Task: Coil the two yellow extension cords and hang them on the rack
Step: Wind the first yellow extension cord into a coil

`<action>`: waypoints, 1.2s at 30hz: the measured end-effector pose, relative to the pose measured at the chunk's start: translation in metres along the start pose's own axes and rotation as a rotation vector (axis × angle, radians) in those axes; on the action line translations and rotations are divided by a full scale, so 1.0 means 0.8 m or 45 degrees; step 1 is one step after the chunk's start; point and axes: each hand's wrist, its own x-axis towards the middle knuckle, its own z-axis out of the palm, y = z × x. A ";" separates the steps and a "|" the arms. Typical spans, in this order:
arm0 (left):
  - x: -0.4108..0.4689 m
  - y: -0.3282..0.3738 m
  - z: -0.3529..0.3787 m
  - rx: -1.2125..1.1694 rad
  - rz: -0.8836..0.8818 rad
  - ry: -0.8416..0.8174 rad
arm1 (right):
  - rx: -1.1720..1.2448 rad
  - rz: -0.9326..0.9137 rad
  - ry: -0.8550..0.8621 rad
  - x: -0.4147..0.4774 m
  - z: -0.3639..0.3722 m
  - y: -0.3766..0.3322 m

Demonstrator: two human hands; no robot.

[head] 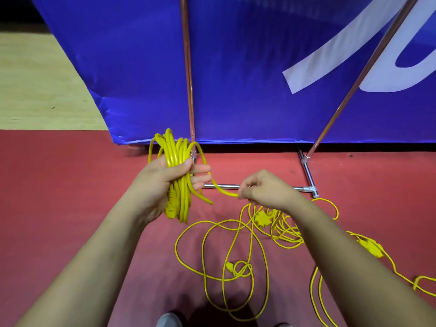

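My left hand [169, 175] grips a bundle of yellow cord coils [175, 152], held upright in front of the rack. One strand runs from the coil to my right hand [262, 188], which pinches that cord between its fingers. Below, the loose rest of the yellow cord [236, 251] lies in tangled loops on the red floor with a plug [230, 266] among them. A yellow socket block [262, 218] lies under my right wrist and another [370, 247] to the right. The rack's metal base bar [221, 185] and its two uprights [188, 67] stand just behind.
A blue banner [247, 67] with white lettering hangs behind the rack. Wooden floor [35, 86] shows at the far left beyond the red mat [70, 185]. My shoe tips [168, 320] are at the bottom edge.
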 end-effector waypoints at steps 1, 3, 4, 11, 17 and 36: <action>0.001 -0.004 0.001 0.072 0.003 -0.008 | -0.014 -0.042 -0.116 -0.009 -0.003 -0.012; 0.000 -0.013 0.006 0.229 0.024 -0.057 | 0.073 -0.162 -0.294 -0.025 -0.005 -0.037; -0.002 -0.016 0.009 0.310 0.039 -0.089 | 0.184 -0.238 -0.345 -0.030 -0.005 -0.046; -0.011 -0.008 0.008 0.325 -0.081 -0.267 | 0.803 -0.484 -0.186 -0.020 -0.013 -0.036; -0.010 -0.005 0.016 -0.096 -0.186 -0.227 | 0.629 -0.358 -0.279 -0.006 -0.014 0.015; -0.019 -0.001 0.012 -0.012 -0.360 -0.400 | 0.195 -0.603 0.195 -0.047 -0.019 -0.062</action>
